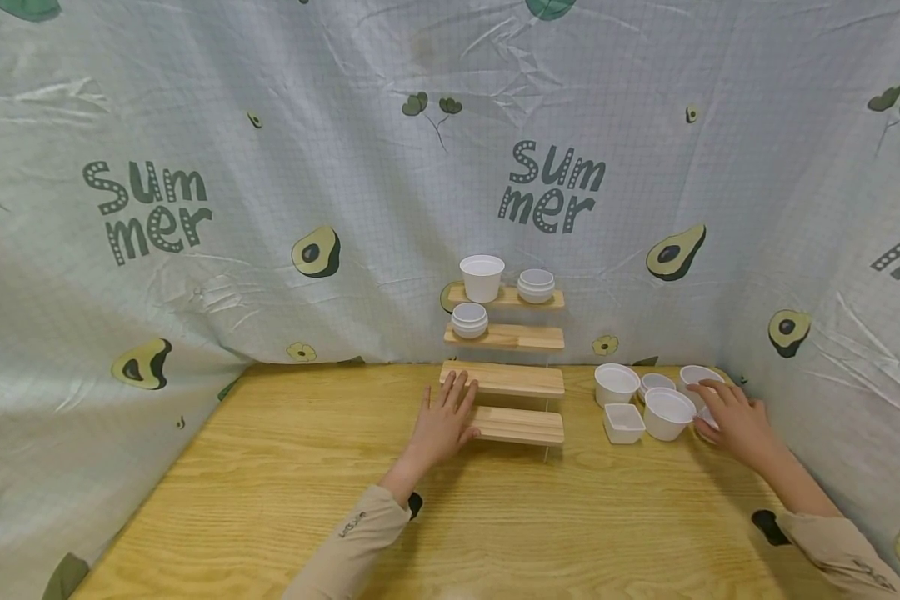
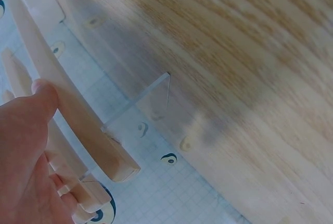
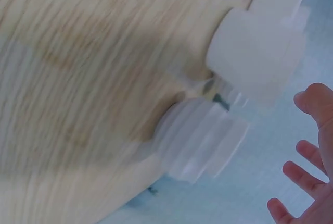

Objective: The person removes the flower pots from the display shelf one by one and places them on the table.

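In the head view my left hand (image 1: 444, 421) lies against the left end of a wooden stepped shelf (image 1: 513, 427), fingers straight over its two lower boards. The left wrist view shows the thumb touching a wooden board (image 2: 73, 96). At the right, my right hand (image 1: 738, 421) hovers with spread fingers over a group of white containers. Below it, a ridged white jar (image 3: 200, 140) stands on the table in the right wrist view, apart from the fingers. A smooth white cup (image 3: 255, 57) is beside that jar. In the head view the hand partly hides the jar.
A white cup (image 1: 482, 282) and a ridged jar (image 1: 536, 287) stand on the top board; another ridged jar (image 1: 469, 321) sits one board lower. Near my right hand are round cups (image 1: 668, 415), a square cup (image 1: 624, 424) and a small jar (image 1: 656, 383). Patterned cloth (image 1: 390, 208) borders the table.
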Demonstrator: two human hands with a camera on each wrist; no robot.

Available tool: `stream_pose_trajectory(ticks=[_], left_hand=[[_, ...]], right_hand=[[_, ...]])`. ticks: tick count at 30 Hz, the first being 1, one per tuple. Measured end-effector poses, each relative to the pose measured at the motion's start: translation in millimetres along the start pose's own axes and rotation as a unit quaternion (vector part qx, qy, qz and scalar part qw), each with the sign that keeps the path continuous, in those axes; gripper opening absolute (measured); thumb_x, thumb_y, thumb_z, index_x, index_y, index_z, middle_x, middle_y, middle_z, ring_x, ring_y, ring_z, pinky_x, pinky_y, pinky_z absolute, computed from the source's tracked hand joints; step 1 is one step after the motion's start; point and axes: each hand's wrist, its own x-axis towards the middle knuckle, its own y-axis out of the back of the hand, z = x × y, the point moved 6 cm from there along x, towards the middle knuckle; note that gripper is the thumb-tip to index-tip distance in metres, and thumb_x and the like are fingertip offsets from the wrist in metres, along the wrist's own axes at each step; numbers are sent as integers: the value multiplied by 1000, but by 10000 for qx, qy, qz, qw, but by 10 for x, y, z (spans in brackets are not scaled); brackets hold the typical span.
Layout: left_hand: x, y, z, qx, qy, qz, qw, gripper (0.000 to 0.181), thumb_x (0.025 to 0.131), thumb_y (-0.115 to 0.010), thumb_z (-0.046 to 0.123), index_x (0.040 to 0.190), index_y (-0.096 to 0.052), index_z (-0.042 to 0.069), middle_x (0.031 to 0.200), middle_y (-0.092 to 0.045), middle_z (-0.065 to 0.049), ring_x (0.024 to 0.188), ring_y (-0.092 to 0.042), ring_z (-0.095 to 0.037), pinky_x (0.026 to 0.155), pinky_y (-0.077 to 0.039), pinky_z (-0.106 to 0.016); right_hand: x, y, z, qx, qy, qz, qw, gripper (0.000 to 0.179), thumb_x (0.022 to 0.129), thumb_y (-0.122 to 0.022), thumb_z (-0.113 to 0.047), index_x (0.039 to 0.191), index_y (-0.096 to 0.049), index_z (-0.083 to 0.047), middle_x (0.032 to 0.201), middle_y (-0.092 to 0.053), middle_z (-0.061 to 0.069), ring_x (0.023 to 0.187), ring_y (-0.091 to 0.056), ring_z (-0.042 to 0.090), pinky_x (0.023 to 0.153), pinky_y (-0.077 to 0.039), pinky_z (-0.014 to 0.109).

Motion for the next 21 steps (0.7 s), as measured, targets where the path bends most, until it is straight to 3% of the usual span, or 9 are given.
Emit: stream_pose_trajectory(ticks=[8, 11, 14, 17, 18, 21], left_hand=[[-2, 32, 0, 34, -2, -22, 10000, 71, 85, -49, 48, 142, -25, 12, 148, -22, -11, 137, -20, -27, 102, -28, -54], [-3, 41, 3, 65, 20, -74, 9999, 71, 85, -49, 48, 142, -25, 12, 148, -22, -11, 137, -20, -27, 102, -29, -53], [-6, 45, 7, 95, 42, -125, 9999, 71, 85, -49, 48, 141, -25, 12, 147, -23, -11, 136, -21, -27, 102, -29, -53], [-5, 39, 9, 89, 59, -182, 9998, 71, 85, -49, 48, 141, -25, 12, 147, -23, -11, 136, -20, -27, 102, -29, -53], [-5, 40, 11, 80, 64, -200, 9997, 71, 85, -49, 48, 142, -25, 12, 148, -22, -11, 137, -20, -27, 103, -28, -53], [-3, 43, 15, 48, 71, -223, 9997, 71, 85, -49, 48, 142, -24, 12, 148, -21, -11, 137, -19, -27, 103, -27, -53]], right_hand=[[160, 48, -247, -45, 486, 253, 9985, 54, 64, -73, -6, 113, -50, -7, 110, -50, 18, 96, -47, 39, 62, -38, 55], [238, 64, -377, 70, 702, 391, 9967, 44, 75, -68, -14, 114, -50, -6, 110, -51, 18, 95, -48, 37, 63, -38, 53], [324, 61, -508, 180, 861, 541, 9947, 42, 92, -44, -39, 114, -50, -5, 110, -51, 18, 94, -49, 36, 62, -37, 51], [414, 64, -638, 265, 999, 714, 9921, 62, 92, -15, -50, 114, -52, -5, 109, -52, 18, 91, -51, 36, 61, -36, 50], [443, 64, -678, 288, 1040, 743, 9914, 62, 92, -16, -50, 114, -52, -5, 109, -53, 18, 91, -52, 36, 61, -36, 50], [529, 71, -791, 359, 1163, 766, 9896, 40, 90, -48, -36, 116, -52, -6, 113, -52, 18, 92, -52, 35, 64, -37, 50]])
